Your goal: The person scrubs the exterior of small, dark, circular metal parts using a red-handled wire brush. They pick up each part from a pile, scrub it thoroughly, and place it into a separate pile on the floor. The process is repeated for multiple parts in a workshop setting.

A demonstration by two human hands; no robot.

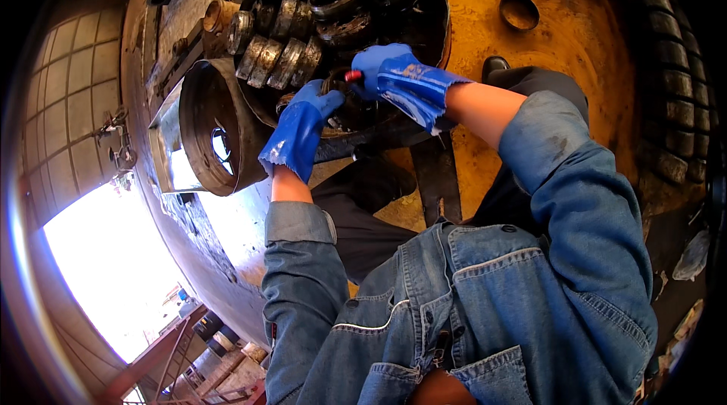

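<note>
Both of my hands wear blue rubber gloves and work at the near edge of a round, dark tray (443, 19). My left hand (304, 119) has its fingers closed on the edge of a dark, oily metal ring (354, 113). Just right of it, my right hand (388, 76) is wrapped round a tool with a red handle (353, 76); the glove and the shadow hide the tool's working end. Greasy metal rings (284, 60) lie piled in the tray beyond my hands, several of them side by side in rows.
Left of the tray lies an open metal drum (227, 129) on its side. A small round dish (519, 11) rests on the yellow, stained floor (560, 49). Stacked dark rings (674, 64) line the far right. My legs straddle a dark support (437, 178) below the tray.
</note>
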